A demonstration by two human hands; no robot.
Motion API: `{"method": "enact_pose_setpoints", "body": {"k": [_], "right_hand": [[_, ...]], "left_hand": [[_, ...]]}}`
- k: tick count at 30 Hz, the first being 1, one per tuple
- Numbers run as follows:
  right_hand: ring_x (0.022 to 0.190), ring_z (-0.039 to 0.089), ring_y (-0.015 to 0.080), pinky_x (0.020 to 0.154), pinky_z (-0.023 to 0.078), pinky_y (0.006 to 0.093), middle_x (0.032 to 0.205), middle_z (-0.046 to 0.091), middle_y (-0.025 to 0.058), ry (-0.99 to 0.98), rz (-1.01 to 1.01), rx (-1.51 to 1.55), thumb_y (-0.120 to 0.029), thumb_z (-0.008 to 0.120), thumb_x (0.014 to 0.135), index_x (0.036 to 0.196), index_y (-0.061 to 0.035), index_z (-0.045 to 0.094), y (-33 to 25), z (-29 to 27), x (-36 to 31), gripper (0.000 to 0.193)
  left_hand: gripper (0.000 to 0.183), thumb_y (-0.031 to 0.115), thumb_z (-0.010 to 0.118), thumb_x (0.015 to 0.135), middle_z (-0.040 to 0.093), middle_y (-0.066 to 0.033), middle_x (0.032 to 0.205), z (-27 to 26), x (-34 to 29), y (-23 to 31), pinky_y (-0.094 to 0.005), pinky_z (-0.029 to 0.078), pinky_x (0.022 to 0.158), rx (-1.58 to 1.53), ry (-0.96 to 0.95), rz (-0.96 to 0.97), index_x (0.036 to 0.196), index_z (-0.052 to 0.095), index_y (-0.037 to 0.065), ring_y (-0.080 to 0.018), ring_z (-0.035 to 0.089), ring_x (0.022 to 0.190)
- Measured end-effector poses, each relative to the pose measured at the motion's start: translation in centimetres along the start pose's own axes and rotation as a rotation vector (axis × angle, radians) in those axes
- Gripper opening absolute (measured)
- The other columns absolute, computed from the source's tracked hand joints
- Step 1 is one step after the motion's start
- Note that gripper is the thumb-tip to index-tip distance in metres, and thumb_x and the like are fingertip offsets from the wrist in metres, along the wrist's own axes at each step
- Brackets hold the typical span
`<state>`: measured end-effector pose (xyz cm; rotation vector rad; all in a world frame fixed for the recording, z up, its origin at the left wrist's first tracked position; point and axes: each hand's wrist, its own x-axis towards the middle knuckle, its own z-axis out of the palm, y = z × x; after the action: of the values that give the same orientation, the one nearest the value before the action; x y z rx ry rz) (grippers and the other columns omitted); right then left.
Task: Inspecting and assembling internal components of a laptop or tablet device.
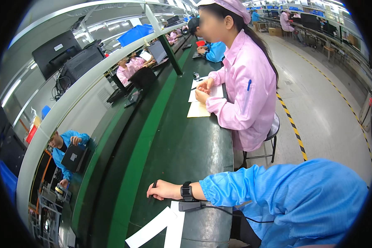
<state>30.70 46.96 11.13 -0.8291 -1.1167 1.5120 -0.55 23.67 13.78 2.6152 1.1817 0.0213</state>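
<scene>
My right hand (166,190) rests on the dark green bench top (182,153), its forearm in a blue sleeve reaching in from the right. Its fingers are curled around a thin black pen (154,184), mostly hidden by them. A black strap device (187,191) circles that wrist, and a small grey box (189,206) with a black cable lies just below it. Two white paper strips (153,227) lie close to the hand at the lower edge, one overlapping the other. My left hand does not show.
Beyond my arm, a person in pink (248,95) sits on a stool, hands over white papers and a yellow pad (199,110). Across the bench a person in blue holds a dark laptop-like panel (73,157). A white shelf rail (87,78) runs overhead; monitors stand behind it.
</scene>
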Motion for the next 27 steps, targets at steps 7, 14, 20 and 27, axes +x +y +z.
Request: {"method": "enact_pose_setpoints", "body": {"k": [7, 14, 20, 27], "right_hand": [[0.052, 0.062, 0.0132, 0.048, 0.048, 0.0238, 0.071, 0.064, 0.0074, -0.039, 0.071, -0.053, -0.037, 0.050, 0.097, 0.090, -0.0023, 0.056, -0.1, 1.5, -1.1, 0.036], [0.051, 0.060, 0.0118, 0.046, 0.045, 0.0232, 0.068, 0.065, 0.0063, -0.047, 0.079, -0.129, -0.029, 0.056, 0.094, 0.086, -0.0035, 0.060, -1.5, 1.3, -1.8, 0.028], [0.050, 0.060, 0.0113, 0.045, 0.046, 0.0222, 0.065, 0.062, 0.0055, -0.061, 0.072, -0.131, -0.026, 0.057, 0.094, 0.084, -0.0029, 0.060, -0.9, 1.6, -1.7, 0.026], [0.049, 0.059, 0.0104, 0.045, 0.045, 0.0196, 0.065, 0.061, 0.0044, -0.044, 0.029, -0.182, -0.028, 0.055, 0.094, 0.084, -0.0043, 0.061, -1.0, 1.5, -2.2, 0.027]], "left_hand": [[0.048, 0.022, 0.066, 0.086, 0.046, -0.0254, 0.135, 1.5, -0.7, 1.1, -0.0498, 0.032, 0.107, -0.205, 0.208, -0.069, 0.127, 0.054, 0.001, -0.0444, 0.039, 0.128], [0.035, 0.013, 0.066, 0.082, 0.055, -0.0225, 0.123, -0.9, 1.0, 2.6, -0.0432, 0.040, 0.098, -0.114, 0.259, -0.122, 0.113, 0.061, -0.002, -0.0392, 0.051, 0.115], [0.043, 0.008, 0.068, 0.076, 0.041, -0.0213, 0.141, -1.6, 1.0, 2.9, -0.0409, 0.035, 0.105, -0.267, 0.334, -0.283, 0.118, 0.060, 0.000, -0.0376, 0.043, 0.129], [0.019, 0.009, 0.057, 0.086, 0.065, -0.0173, 0.105, -4.0, -3.1, 0.8, -0.0359, 0.047, 0.088, -0.613, 0.750, -0.293, 0.096, 0.065, -0.005, -0.0267, 0.061, 0.097]]}}
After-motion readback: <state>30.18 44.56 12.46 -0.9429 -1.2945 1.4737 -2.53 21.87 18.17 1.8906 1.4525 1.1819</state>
